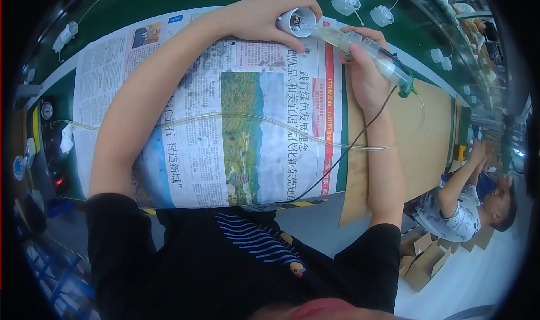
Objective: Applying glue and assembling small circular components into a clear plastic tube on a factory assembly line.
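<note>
Green-topped bench (pixel 140 12), largely covered by a newspaper sheet (pixel 197 168) with dark spots; brown cardboard (pixel 427 117) lies to the right and loose white parts (pixel 344 3) stand beyond the far edge of the sheet. Left hand (pixel 259 16): thumb and fingers closed around a white cup (pixel 286 26), located at the sheet's far edge, mouth turned toward the wearer, small metallic-looking parts (pixel 296 21) visible inside. Whether the cup rests on the bench or is lifted cannot be told. Right hand (pixel 367 75): fingers wrapped about a translucent syringe (pixel 389 68), its narrow end directed at the cup's mouth; contact with the inner wall not determinable. Clear tube (pixel 242 115) crosses the sheet and passes over the right forearm; black cable (pixel 354 143) runs nearby.

Assessment: the work appears to be dispensing into the cup. Good practice would be a firm left grip with fingertips clear of the mouth, a steady syringe angle, and the tip brought close to the intended spot without scraping the inner parts. Feed in small amounts, watching the level. Slack in the tube is advisable, since a snag could jerk the tip sideways and smear the rim
</note>
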The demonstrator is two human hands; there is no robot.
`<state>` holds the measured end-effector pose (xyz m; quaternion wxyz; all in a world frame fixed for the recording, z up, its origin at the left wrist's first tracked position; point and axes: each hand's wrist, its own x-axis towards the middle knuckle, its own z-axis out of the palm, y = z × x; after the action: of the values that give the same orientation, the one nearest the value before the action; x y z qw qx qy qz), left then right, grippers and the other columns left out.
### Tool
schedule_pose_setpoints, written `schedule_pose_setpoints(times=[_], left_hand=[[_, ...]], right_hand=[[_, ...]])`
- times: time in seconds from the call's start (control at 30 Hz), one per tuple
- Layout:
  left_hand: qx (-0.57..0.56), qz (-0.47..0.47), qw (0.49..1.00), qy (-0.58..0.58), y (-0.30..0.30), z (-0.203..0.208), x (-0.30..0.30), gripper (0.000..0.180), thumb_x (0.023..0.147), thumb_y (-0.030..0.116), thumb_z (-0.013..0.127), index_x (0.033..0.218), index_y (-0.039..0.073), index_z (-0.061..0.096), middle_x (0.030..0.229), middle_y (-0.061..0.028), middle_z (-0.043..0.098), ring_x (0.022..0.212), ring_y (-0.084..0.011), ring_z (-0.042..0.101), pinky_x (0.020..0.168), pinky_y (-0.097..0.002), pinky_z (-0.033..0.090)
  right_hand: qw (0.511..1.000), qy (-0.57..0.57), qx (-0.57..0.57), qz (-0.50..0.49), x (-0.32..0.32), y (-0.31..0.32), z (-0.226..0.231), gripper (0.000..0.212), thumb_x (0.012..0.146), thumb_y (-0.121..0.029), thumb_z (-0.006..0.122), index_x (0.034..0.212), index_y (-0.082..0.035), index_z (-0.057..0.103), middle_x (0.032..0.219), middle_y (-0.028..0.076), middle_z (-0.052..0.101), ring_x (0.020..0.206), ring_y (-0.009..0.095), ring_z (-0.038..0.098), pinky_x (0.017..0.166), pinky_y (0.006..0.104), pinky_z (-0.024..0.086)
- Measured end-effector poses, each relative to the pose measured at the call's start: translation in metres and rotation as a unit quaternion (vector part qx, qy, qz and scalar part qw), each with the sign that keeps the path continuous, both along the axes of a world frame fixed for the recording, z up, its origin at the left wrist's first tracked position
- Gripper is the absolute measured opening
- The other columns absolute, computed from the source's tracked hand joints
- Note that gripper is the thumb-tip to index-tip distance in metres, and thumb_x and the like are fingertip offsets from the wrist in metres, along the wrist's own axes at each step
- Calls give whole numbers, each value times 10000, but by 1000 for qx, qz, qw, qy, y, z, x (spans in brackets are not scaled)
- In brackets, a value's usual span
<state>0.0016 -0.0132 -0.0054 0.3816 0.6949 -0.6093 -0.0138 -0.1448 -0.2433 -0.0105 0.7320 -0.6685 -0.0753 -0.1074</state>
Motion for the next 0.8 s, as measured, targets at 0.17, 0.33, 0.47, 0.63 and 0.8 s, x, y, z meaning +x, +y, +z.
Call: schedule_pose_setpoints(times=[0.17,0.33,0.47,0.63,0.8], left_hand=[[-13,-12,1000,7,2,3,0,578,756,399,834,1183,82,608,1086,-122,613,1025,-307,551,899,-408,444],[142,252,925,-245,31,28,15,606,800,553,725,1186,95,634,1197,-144,590,1121,-346,516,971,-514,390],[9,226,959,-173,64,52,20,548,825,545,684,1128,88,674,1231,-168,606,1179,-358,540,1016,-511,408],[453,451,762,-106,62,79,26,478,815,386,729,1161,69,641,1146,-185,657,1085,-343,626,948,-433,500],[87,306,932,-175,48,60,24,490,778,213,768,1205,60,585,1126,-163,659,1066,-311,639,940,-409,511]], right_hand=[[1000,3,-8,-18,-1,2,1,288,931,-107,640,1200,-63,547,1217,136,608,990,168,569,840,299,477],[999,3,37,-11,1,2,0,283,929,-116,645,1192,-67,556,1214,135,607,962,160,572,836,293,480],[999,4,34,-22,1,2,0,281,928,-119,645,1191,-70,562,1213,136,606,942,155,574,826,287,480],[999,11,36,-13,-1,-1,0,285,928,-119,637,1199,-74,561,1221,136,601,947,155,571,817,283,476],[996,7,91,13,-1,-1,-1,290,932,-147,632,1204,-79,560,1228,138,593,1004,168,555,829,295,471]])
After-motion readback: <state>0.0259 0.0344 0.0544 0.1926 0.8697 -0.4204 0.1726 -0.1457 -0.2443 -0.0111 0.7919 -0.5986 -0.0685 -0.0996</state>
